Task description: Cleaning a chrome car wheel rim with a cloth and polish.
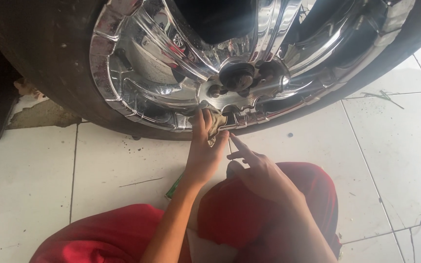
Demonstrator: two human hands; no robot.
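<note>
Fingers of the left hand [204, 146] pinch a grubby cloth [216, 125] against the chrome wheel rim [123, 104], directly above them. The right hand [259, 173] hovers just beside and below, index finger extended up-left toward the cloth, touching nothing; the left is nearer.

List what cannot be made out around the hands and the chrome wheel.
- Head view: the cloth is mostly covered by the left hand.
- The chrome wheel and tyre are cut off by the top edge.
- A green object is hidden behind the left forearm.
- The right hand shows its back only; its palm is unseen.
</note>
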